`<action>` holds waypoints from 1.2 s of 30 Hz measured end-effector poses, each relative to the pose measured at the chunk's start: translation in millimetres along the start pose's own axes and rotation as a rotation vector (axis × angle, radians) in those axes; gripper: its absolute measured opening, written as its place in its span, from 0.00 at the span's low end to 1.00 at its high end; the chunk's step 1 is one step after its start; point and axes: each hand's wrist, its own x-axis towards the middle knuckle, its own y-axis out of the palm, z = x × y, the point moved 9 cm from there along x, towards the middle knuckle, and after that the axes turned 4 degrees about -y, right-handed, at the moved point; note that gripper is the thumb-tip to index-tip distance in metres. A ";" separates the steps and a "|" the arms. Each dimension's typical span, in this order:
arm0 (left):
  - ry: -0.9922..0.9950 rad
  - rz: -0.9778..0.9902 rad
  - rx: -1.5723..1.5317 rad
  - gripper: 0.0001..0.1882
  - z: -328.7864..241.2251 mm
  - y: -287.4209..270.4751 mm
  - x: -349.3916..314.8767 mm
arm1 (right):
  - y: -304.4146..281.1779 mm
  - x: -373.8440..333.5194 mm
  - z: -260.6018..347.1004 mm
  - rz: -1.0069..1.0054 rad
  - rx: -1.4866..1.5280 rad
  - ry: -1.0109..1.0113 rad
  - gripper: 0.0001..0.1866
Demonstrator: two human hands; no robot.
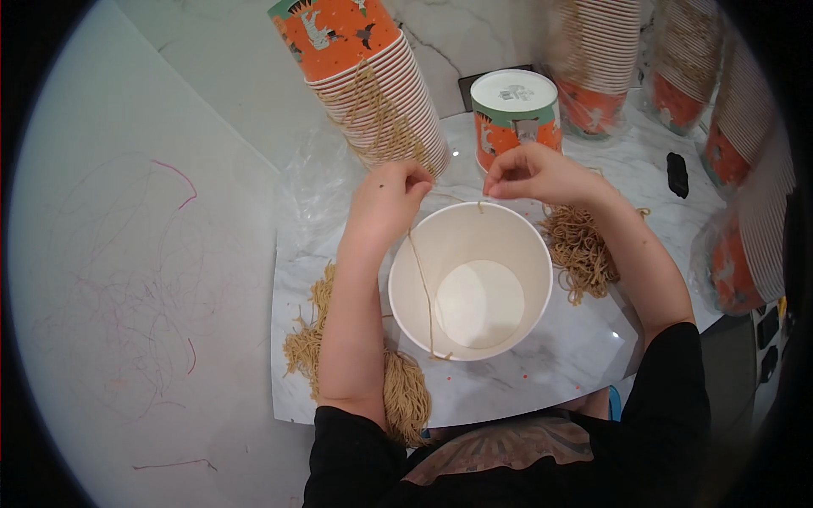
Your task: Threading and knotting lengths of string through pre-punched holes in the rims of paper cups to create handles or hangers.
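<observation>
A white paper bucket (474, 254) stands upright with its open mouth facing me. From a hole at its near rim a thin tan cord (423, 284) runs across the opening towards my left hand (385, 199), whose fingers are closed on it beyond the left rim. My right hand (533, 173) is pinched just past the far rim; anything between its fingertips is too small to name. Below the fingertips a short tan bit shows at the far rim. Bundles of tan cords lie beside my left forearm (406, 394) and under my right forearm (584, 250).
A tall stack of orange-printed paper buckets (381, 102), draped with cords, leans behind my left hand. An upside-down orange bucket (517, 118) sits behind my right hand. Several plastic-wrapped stacks (593, 68) line the right and back. A black object (677, 175) lies on the marble-patterned table (550, 356).
</observation>
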 end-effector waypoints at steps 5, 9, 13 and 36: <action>0.176 -0.235 -0.037 0.10 -17.9 -28.6 -12.3 | -63.7 -22.7 34.7 -0.468 -0.517 -0.068 0.06; 0.273 0.094 -0.253 0.11 -62.8 -38.8 -35.7 | -85.6 -48.7 73.0 -0.750 -0.683 -0.237 0.07; 0.633 0.627 -0.277 0.22 -112.6 -29.0 -89.1 | -96.3 -61.7 83.3 -0.769 -0.682 -0.212 0.06; 0.207 0.226 -0.983 0.17 -75.5 -55.6 -58.5 | -105.8 -89.4 115.4 -0.750 -0.483 -0.256 0.07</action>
